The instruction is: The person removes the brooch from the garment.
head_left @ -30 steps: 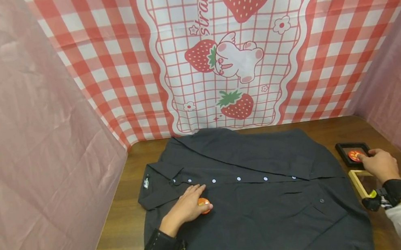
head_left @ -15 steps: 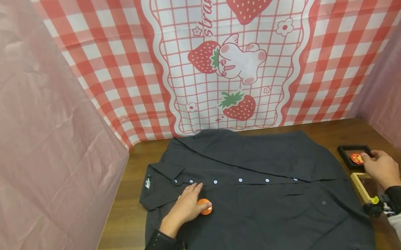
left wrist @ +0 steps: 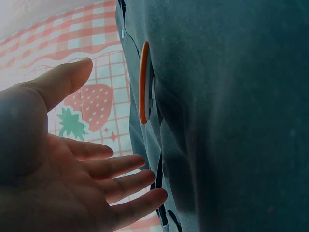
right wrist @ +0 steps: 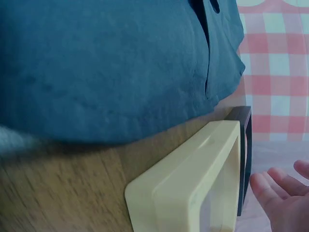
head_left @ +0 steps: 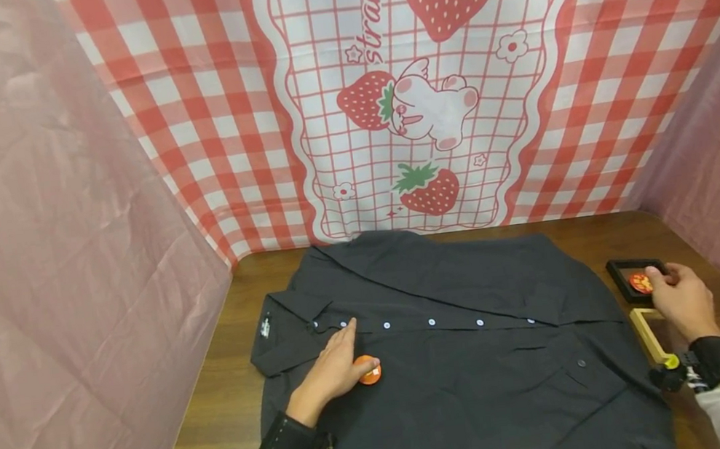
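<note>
A dark button-up shirt (head_left: pixel 469 388) lies spread on the table with its collar to the left. On its front sits a round orange badge (head_left: pixel 369 371), seen edge-on in the left wrist view as an orange badge (left wrist: pixel 144 82) with a pale back. My left hand (head_left: pixel 331 370) hovers beside it, fingers extended and gripping nothing. My right hand (head_left: pixel 686 301) is over the near right side of a black frame (head_left: pixel 617 278), which holds a red-orange round badge (head_left: pixel 640 283). The right wrist view shows the right hand (right wrist: pixel 285 195) with loose fingers and nothing in them.
Next to the black frame, on the near side, lies a pale yellow frame (head_left: pixel 650 337), partly hidden by the right wrist. The wooden table (head_left: pixel 204 409) shows around the shirt. A strawberry-print gingham cloth (head_left: pixel 211 123) hangs behind, with pink cloth (head_left: pixel 63 285) at the sides.
My right thumb and fingers have drawn back slightly from the badge in the black frame. The left fingers have shifted and come closer together, showing more of the orange badge.
</note>
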Available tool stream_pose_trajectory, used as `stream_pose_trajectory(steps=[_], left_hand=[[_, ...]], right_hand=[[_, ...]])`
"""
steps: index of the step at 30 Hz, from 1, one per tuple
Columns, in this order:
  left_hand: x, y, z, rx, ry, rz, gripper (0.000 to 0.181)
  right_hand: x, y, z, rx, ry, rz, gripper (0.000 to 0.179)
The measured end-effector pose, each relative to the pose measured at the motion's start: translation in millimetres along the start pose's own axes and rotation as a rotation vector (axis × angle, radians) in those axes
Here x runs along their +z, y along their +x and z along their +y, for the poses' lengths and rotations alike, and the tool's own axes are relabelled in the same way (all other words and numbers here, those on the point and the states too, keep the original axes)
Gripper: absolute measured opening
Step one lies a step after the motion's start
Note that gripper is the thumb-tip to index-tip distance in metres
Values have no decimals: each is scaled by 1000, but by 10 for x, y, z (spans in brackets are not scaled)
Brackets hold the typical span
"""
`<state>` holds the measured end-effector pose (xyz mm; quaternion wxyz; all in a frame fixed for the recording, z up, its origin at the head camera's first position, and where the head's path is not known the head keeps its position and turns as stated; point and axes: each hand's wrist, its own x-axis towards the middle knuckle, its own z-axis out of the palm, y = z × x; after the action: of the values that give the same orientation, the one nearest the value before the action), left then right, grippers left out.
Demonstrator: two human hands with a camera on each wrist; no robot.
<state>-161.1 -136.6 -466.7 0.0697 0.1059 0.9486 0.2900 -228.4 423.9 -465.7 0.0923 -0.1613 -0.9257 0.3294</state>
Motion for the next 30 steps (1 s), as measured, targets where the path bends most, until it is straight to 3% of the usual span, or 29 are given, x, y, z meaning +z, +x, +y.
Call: stream_pose_trajectory(steps=[8,17,26,30], left_hand=[[-4,-8,-3,-22,-18,-13,76],[-10,-12,-11,-23,32,-18,69],[4,17,-20,-28,-19,-14,72],[6,24,-18,-29,0,-11,74]], right_hand=[[45,-13,-60,-85,16,-98,73],[102,-94,-172,-175,95,-118,69],[154,-159,-375,-257,226,-174,67],[154,-189,-408,-273,221,-176,66]])
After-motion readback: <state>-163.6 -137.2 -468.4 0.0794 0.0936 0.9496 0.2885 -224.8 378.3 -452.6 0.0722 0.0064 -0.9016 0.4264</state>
